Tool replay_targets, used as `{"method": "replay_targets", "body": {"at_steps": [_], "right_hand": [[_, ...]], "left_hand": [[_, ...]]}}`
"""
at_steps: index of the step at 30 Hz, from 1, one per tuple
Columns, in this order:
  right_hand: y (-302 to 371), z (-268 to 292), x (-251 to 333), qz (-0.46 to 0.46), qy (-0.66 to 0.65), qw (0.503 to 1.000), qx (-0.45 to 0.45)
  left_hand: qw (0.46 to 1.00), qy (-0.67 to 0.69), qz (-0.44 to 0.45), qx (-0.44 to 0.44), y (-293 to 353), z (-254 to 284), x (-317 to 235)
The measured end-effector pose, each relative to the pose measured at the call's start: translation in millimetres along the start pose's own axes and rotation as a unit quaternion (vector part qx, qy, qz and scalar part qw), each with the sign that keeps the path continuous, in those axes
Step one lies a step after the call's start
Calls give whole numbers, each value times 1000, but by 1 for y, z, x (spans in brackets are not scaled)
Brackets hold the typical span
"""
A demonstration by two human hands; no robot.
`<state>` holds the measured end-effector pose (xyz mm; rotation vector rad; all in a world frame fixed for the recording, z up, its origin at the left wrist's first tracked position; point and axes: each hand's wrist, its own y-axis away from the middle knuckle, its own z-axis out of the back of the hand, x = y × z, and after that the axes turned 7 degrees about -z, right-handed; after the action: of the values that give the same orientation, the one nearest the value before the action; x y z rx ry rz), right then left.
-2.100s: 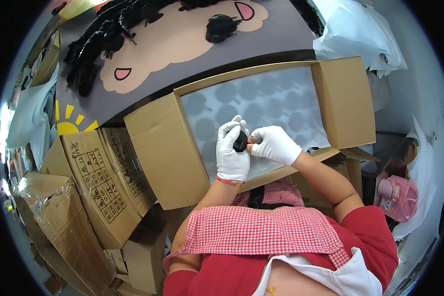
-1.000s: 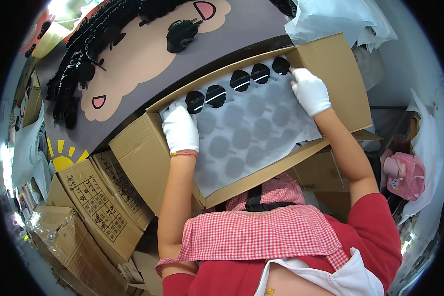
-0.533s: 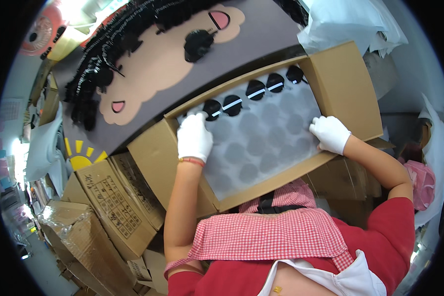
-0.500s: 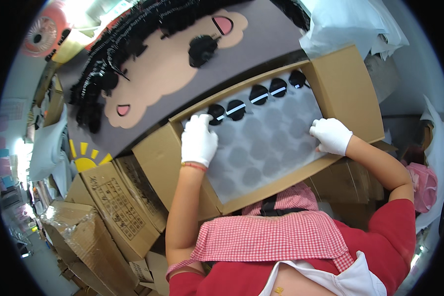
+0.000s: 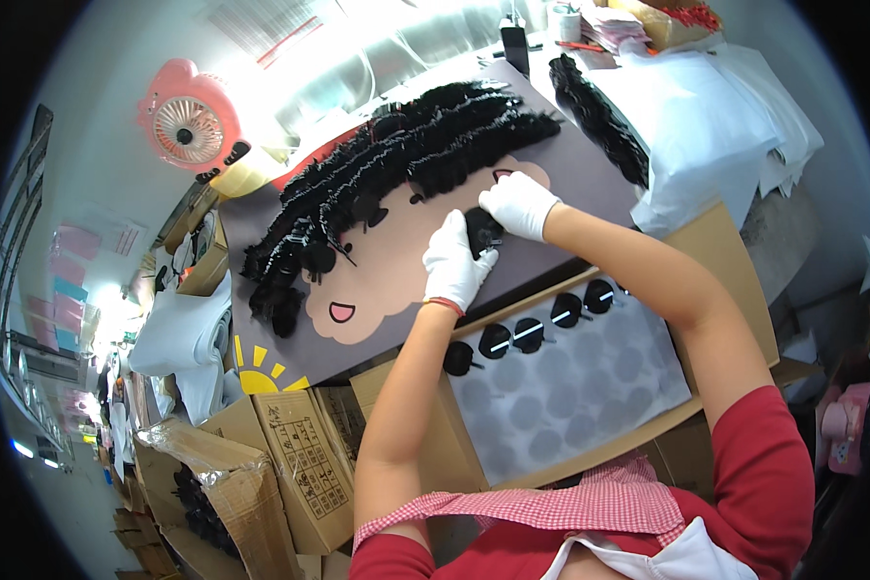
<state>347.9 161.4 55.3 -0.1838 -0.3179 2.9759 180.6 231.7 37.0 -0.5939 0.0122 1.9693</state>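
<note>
My left hand [image 5: 454, 266], in a white glove, is curled round a small dark bundle of black round pieces [image 5: 483, 232] over the grey table mat. Pressed together at the bundle's upper edge are the fingers of my right hand [image 5: 520, 206], also gloved; its fingertips are partly hidden. Near me, below the hands, an open cardboard box [image 5: 551, 474] holds a translucent sheet [image 5: 590, 387]. Along its far edge lies a row of black round pieces [image 5: 528, 335] with white strips, and more dark discs show faintly through the sheet.
Long rows of black pieces [image 5: 387, 155] cover the mat's far side, with another black stack [image 5: 599, 116] to the right. White plastic bags [image 5: 706, 126] lie at far right. A pink fan [image 5: 186, 130] stands at far left, and cardboard cartons [image 5: 304, 464] are at near left.
Both hands have left the sheet in the box and moved away from me onto the mat, where they now hold the black bundle. The view has shifted too.
</note>
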Motion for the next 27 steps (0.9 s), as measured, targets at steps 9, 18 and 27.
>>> {"method": "replay_targets", "body": {"at_steps": [9, 18, 27], "right_hand": [[-37, 29, 2, 19, -390, 911, 132], [-132, 22, -9, 98, 144, 984, -28], [-142, 13, 24, 33, -77, 996, 38]], "left_hand": [[974, 95, -84, -189, -18, -29, 49], [918, 333, 14, -216, -77, -15, 119], [920, 378, 53, -86, -84, 13, 110]]}}
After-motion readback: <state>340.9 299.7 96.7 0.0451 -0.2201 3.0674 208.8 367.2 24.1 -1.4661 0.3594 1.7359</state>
